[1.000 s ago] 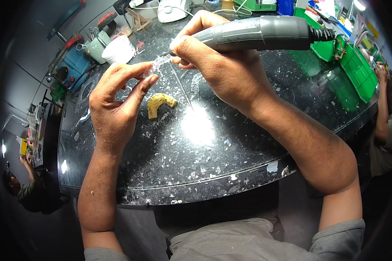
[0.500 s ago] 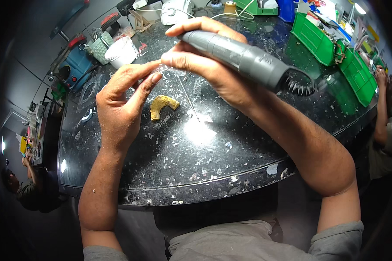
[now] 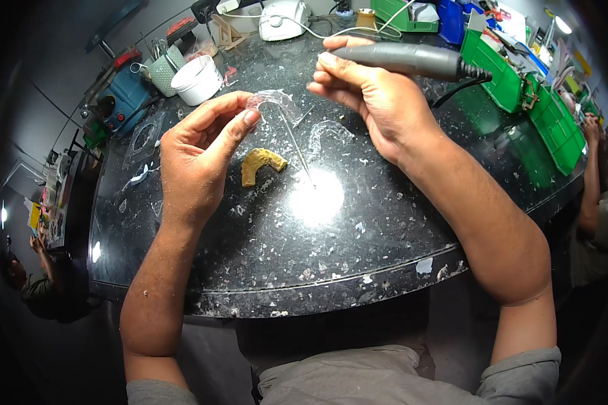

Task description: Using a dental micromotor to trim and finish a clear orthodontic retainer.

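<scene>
Between thumb and fingers, my left hand (image 3: 199, 138) pinches one end of a clear, arch-shaped dental tray (image 3: 282, 102). My right hand (image 3: 388, 104) grips a dark grey rotary handpiece (image 3: 412, 59) with a coiled cord at its rear, apart from the tray. Its working tip is hard to make out. Below the left fingers lies a yellow horseshoe-shaped dental model (image 3: 263, 164). A thin metal tool (image 3: 296, 146) lies slanted beside it. Another clear arch-shaped piece (image 3: 331, 133) rests on the black worktop, between my hands.
White debris dots the black worktop (image 3: 263, 250). At the back left stand a white tub (image 3: 196, 79), a tool cup (image 3: 161, 75) and a blue machine (image 3: 123, 101). A white control box (image 3: 282, 20) is at the back. Green bins (image 3: 490, 71) line the right; other people work at both sides.
My right hand has moved right, away from my left hand, carrying the handpiece, which now lies flatter. The clear tray in my left hand has come into fuller view.
</scene>
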Motion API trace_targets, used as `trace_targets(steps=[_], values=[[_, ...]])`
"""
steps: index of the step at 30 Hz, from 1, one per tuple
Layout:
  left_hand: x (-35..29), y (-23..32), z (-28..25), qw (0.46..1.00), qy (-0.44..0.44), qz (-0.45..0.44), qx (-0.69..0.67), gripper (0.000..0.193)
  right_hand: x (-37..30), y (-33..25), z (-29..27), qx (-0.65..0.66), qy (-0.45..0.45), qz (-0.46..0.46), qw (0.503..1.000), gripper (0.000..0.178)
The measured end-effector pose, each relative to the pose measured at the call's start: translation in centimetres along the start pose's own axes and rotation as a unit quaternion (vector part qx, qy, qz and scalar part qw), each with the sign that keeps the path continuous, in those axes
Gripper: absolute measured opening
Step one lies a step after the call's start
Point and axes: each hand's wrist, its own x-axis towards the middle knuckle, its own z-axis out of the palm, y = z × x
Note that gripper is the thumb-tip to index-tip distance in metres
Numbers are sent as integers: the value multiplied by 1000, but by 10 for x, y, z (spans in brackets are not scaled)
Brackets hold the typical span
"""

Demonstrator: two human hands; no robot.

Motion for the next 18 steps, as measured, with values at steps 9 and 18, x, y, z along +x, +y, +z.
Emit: trace_targets(steps=[9,18], values=[[2,2,-2,965,15,192,177,26,-8,2,19,-228,-177,-225,931,37],[0,9,-2,997,31,52,54,18,-7,4,15,-253,-163,-256,918,33]])
